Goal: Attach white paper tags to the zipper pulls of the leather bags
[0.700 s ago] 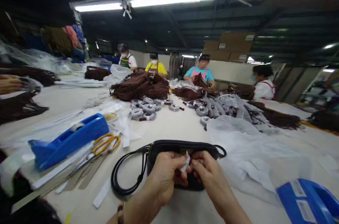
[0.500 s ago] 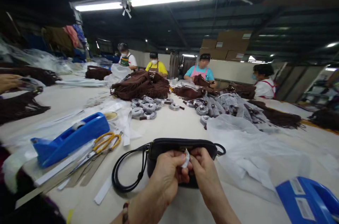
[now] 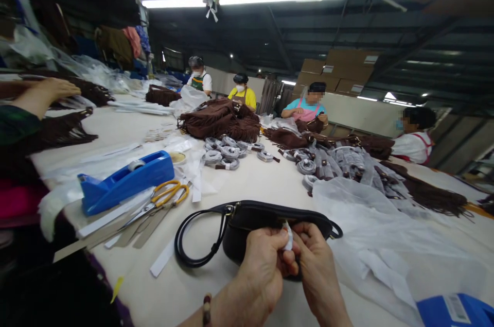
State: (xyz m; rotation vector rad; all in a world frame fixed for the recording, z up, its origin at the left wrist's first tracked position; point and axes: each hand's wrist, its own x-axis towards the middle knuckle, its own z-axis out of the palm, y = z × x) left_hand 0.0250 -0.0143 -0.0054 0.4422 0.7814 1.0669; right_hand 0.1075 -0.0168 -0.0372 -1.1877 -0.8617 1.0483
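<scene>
A small black handbag (image 3: 239,224) lies on the table before me, its looped black strap (image 3: 178,239) spread to the left. Against the bag's front, my left hand (image 3: 264,260) pinches a small piece of white paper (image 3: 288,237) between thumb and fingers. The paper sits around or beside a small metal part near the bag's top edge; I cannot tell which. My right hand (image 3: 318,260) is closed, its thumb and fingertips meeting right beside the paper. What those right fingertips grip is hidden.
Left of the bag lie yellow-handled scissors (image 3: 170,193), paper strips and a blue tape dispenser (image 3: 127,183). A second blue dispenser (image 3: 455,311) is at lower right, near thin white sheeting (image 3: 370,229). Wrapped coils (image 3: 227,152) and brown fringed bags (image 3: 222,120) lie farther back. Several co-workers surround the table.
My view has swung left, so everything appears farther right. Both hands keep their hold at the bag's front. At left, a co-worker's hand and sleeve show more fully.
</scene>
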